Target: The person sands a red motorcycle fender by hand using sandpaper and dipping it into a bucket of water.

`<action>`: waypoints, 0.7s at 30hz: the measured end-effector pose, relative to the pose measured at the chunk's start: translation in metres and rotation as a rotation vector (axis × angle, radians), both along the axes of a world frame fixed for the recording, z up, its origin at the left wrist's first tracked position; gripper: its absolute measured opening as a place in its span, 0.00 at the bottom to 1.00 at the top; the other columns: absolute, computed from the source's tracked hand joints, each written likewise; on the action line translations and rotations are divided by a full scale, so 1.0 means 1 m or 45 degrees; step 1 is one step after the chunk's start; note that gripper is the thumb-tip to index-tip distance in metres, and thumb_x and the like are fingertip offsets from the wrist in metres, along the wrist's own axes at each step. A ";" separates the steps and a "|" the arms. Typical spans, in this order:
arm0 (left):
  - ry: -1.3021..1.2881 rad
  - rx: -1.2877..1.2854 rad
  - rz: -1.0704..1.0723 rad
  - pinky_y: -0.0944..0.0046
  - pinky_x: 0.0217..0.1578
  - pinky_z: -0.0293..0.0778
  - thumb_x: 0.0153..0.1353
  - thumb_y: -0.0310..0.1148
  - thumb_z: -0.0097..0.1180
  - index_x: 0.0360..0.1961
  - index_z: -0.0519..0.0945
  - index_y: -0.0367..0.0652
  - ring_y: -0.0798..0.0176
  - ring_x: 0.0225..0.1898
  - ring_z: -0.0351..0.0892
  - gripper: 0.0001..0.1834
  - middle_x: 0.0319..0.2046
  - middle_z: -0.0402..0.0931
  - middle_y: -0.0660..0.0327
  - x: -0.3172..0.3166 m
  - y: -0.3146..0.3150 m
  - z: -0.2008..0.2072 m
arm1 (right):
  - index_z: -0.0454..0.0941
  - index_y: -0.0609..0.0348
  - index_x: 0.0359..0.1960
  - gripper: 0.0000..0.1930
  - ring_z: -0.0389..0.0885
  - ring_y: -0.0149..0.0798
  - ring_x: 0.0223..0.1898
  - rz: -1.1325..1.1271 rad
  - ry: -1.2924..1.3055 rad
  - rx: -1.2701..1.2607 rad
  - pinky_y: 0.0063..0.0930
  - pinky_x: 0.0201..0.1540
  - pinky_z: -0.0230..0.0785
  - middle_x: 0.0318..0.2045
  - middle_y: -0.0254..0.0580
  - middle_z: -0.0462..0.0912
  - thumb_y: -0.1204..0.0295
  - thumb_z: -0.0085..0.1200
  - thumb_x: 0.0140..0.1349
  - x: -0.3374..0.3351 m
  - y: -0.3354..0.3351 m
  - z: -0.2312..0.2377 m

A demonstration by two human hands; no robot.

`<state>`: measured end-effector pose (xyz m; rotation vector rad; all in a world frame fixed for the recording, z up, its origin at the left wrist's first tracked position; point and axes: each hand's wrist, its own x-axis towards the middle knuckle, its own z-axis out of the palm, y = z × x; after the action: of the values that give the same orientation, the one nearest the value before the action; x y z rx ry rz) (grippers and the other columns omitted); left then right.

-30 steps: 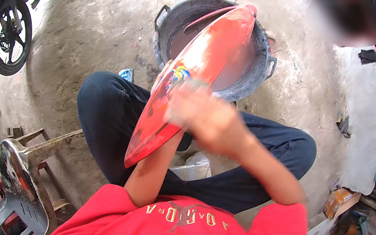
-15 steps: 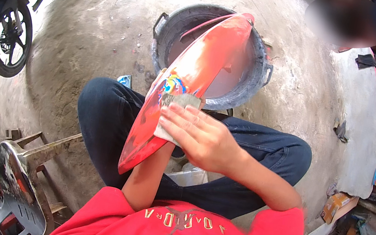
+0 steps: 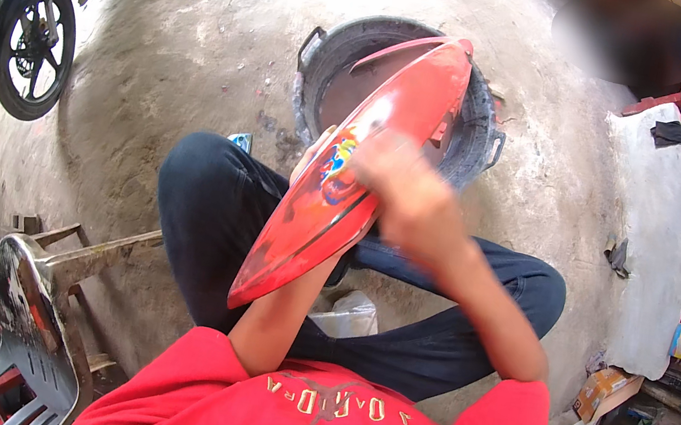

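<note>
A long, pointed red panel (image 3: 291, 236), like a motorcycle body panel with a colourful decal, lies slantwise above my lap. Its far end reaches over a dark round tub (image 3: 312, 85). My left hand (image 3: 312, 153) grips the panel from beneath; some fingers show at its left edge while the rest are hidden. Over the decal area, by the panel's right edge, is my right hand (image 3: 408, 193), smeared by motion. Whether it holds the greyish sheet seen earlier does not show. Another thin red piece (image 3: 387, 51) leans inside the tub, above cloudy liquid.
A motorcycle (image 3: 34, 36) stands at the far left. Near left are a worn grey plastic chair (image 3: 46, 334) and a wooden frame (image 3: 106, 251). A clear plastic bag (image 3: 352, 313) lies between my legs. To the right are a pale board (image 3: 650, 267) and a cardboard box (image 3: 603, 391).
My right hand has moved up and right along the panel and blurred; the greyish sheet under it no longer shows. The view has shifted slightly, with the left hand still holding the panel.
</note>
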<state>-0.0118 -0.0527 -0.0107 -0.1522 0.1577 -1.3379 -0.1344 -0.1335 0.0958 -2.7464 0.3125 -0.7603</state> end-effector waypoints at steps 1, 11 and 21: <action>-0.049 0.055 0.034 0.44 0.61 0.76 0.78 0.48 0.42 0.64 0.74 0.38 0.48 0.60 0.78 0.26 0.59 0.78 0.47 0.001 0.004 0.005 | 0.82 0.56 0.55 0.21 0.82 0.52 0.62 0.138 -0.051 0.049 0.47 0.65 0.75 0.56 0.51 0.85 0.80 0.55 0.59 -0.004 0.026 0.000; 0.000 0.161 -0.224 0.41 0.49 0.84 0.76 0.50 0.45 0.62 0.78 0.39 0.46 0.46 0.87 0.27 0.52 0.84 0.47 0.013 -0.004 0.031 | 0.81 0.61 0.57 0.20 0.81 0.54 0.63 0.220 0.008 0.085 0.47 0.68 0.73 0.58 0.52 0.83 0.77 0.56 0.62 -0.014 0.047 0.003; -0.057 0.213 -0.201 0.42 0.62 0.74 0.78 0.50 0.42 0.70 0.70 0.39 0.47 0.58 0.79 0.30 0.62 0.75 0.46 0.013 0.004 -0.017 | 0.82 0.61 0.54 0.18 0.82 0.50 0.62 0.231 -0.065 -0.109 0.46 0.68 0.73 0.57 0.52 0.84 0.74 0.55 0.61 -0.016 0.034 -0.002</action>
<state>0.0011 -0.0485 -0.0277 0.0323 0.2468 -1.4772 -0.1506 -0.0999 0.0937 -2.7809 0.0197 -0.8109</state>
